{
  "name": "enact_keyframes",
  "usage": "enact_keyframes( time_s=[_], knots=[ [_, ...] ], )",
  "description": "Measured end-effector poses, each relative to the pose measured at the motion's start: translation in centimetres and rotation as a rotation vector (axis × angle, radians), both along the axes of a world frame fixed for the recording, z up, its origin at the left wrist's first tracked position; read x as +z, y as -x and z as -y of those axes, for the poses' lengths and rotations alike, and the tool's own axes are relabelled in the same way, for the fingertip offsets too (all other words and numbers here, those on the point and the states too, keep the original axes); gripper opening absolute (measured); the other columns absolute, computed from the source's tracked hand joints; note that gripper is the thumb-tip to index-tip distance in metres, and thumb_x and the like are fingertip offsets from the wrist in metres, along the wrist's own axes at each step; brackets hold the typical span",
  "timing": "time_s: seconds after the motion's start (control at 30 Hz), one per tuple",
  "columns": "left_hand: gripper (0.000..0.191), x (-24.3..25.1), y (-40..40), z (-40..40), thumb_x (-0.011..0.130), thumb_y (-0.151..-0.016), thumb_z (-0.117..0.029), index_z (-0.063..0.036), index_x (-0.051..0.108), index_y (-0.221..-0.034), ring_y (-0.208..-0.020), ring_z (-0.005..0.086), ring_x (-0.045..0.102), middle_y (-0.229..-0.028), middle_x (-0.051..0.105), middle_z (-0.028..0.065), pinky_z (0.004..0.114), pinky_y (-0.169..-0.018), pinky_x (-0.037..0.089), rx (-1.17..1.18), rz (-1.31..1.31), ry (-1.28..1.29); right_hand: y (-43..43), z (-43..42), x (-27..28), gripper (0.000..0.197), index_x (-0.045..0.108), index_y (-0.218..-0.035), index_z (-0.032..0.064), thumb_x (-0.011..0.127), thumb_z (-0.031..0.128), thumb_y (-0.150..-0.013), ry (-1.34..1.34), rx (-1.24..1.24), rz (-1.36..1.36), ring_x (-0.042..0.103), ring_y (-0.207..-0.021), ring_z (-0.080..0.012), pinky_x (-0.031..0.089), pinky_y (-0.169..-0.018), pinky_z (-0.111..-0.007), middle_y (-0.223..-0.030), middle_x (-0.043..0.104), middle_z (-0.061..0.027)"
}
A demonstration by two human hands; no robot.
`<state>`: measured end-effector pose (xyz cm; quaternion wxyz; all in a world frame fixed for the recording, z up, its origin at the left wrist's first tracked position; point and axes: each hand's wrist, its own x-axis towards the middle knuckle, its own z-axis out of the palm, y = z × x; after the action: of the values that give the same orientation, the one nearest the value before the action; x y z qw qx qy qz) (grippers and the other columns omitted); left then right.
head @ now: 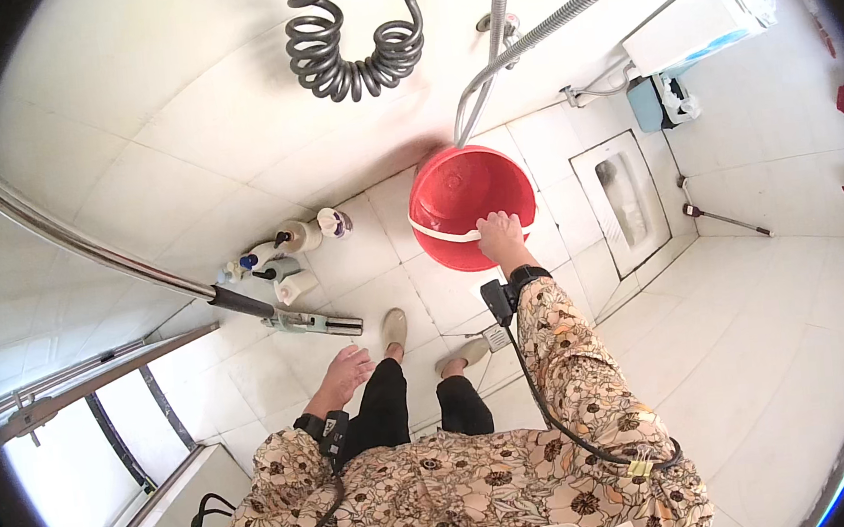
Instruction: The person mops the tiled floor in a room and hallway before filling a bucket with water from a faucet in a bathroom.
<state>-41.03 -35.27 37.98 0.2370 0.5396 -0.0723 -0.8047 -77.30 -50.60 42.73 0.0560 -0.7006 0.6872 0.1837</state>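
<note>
My right hand grips the white handle of a red plastic bucket. The bucket's inside faces me and shows no contents that I can make out. Two grey corrugated hoses come down the wall to the bucket's far rim; whether their ends go inside is hidden. My left hand hangs near my left leg with nothing in it, its fingers slightly bent and partly apart. Close above it is the free end of a metal rod with a dark sleeve.
Several pump bottles stand along the wall at left. A squat toilet is set into the floor at right, with a bin beyond it and a long-handled brush beside it. A coiled black tube hangs overhead. A floor drain lies by my foot.
</note>
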Motion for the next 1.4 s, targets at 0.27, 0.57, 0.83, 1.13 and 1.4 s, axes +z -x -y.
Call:
enact_keyframes(
  time_s=[0.27,0.57,0.83,1.13,1.4],
  knots=[
    [0.032,-1.6,-0.5,2.4,0.055,-0.080,-0.023,-0.0108,0.041,-0.106,-0.086,0.0207,0.054,-0.090,0.053,0.0064,0.031,-0.068,0.044,-0.030,0.031,0.062,3.4,0.2,-0.7,0.046,0.052,-0.107,0.0107,0.065,0.032,-0.068,0.093,-0.292,0.425,0.047,-0.105,-0.0273,0.035,-0.089,-0.038,-0.108,0.054,-0.0101],
    [0.028,1.3,-2.4,2.5,0.052,-0.082,-0.021,-0.0080,0.043,-0.105,-0.083,0.0196,0.055,-0.089,0.054,0.0066,0.029,-0.063,0.045,0.017,-0.043,0.168,2.7,14.6,22.0,0.046,0.039,-0.116,-0.0019,0.052,0.024,-0.080,0.714,-0.197,0.650,0.051,-0.099,-0.0316,0.041,-0.082,-0.035,-0.106,0.052,-0.0213],
    [0.031,2.2,-4.7,2.2,0.054,-0.081,-0.021,-0.0073,0.043,-0.106,-0.083,0.0203,0.056,-0.089,0.053,0.0071,0.029,-0.064,0.044,0.161,0.012,0.103,6.7,18.1,19.4,0.024,0.059,-0.101,0.0129,0.049,0.022,-0.081,0.739,-0.161,0.462,0.056,-0.082,-0.0314,0.044,-0.071,-0.037,-0.088,0.060,-0.0150],
    [0.026,2.0,-7.7,2.1,0.051,-0.081,-0.018,-0.0085,0.045,-0.104,-0.084,0.0196,0.056,-0.089,0.053,0.0060,0.029,-0.065,0.043,0.243,0.120,0.119,7.4,18.8,22.8,0.021,0.061,-0.098,0.0198,0.054,0.021,-0.079,0.611,0.000,0.309,0.059,-0.079,-0.0241,0.045,-0.071,-0.032,-0.087,0.061,-0.0089],
    [0.024,2.1,-3.9,2.8,0.052,-0.080,-0.018,-0.0092,0.046,-0.102,-0.084,0.0194,0.056,-0.087,0.053,0.0055,0.029,-0.065,0.043,0.205,0.001,0.134,3.7,18.1,24.3,0.017,0.061,-0.093,0.0287,0.052,0.028,-0.078,0.585,0.250,0.333,0.058,-0.080,-0.0209,0.047,-0.068,-0.032,-0.088,0.062,0.0017]
  ],
)
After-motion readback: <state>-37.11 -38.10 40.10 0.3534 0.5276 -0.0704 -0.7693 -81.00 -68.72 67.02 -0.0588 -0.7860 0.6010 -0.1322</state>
